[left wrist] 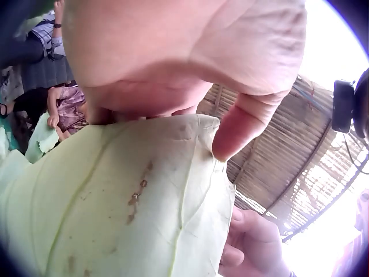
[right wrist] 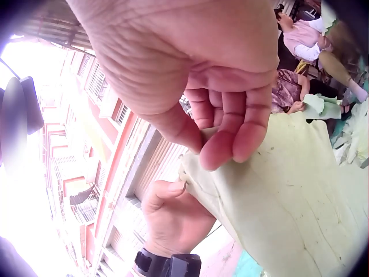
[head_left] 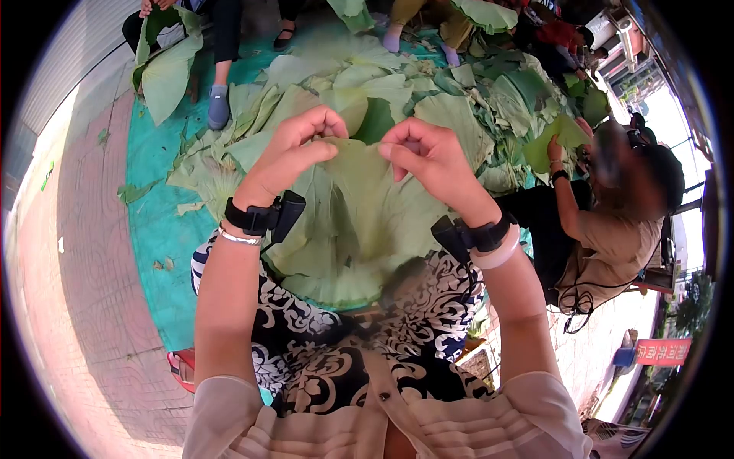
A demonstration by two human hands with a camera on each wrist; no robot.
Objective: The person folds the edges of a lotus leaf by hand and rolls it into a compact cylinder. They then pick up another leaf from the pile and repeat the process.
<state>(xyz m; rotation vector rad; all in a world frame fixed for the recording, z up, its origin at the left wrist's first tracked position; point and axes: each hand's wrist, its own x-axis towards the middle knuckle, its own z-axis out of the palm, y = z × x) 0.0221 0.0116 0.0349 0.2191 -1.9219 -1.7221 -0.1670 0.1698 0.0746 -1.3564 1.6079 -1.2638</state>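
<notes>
Broad pale-green leaf [head_left: 359, 195] held up before the patterned lap [head_left: 443, 302], its upper edge pinched in the left hand [head_left: 289, 153] and right hand [head_left: 436, 157].
Long veins [left wrist: 76, 193] cross it, with small brown blotches [left wrist: 137, 196]; fingers [right wrist: 251, 135] hide parts of its edge. Around it: turquoise sheet [head_left: 157, 268], heaped leaves [head_left: 447, 111], a seated person [head_left: 615, 233], black wrist devices [head_left: 287, 216].

both hands [head_left: 283, 157] [head_left: 437, 157] pinch green leaf [head_left: 358, 172] by edge | leaf pile [head_left: 451, 115] beyond | teal sheet [head_left: 153, 252] beneath | seated person [head_left: 612, 241] at right
</notes>
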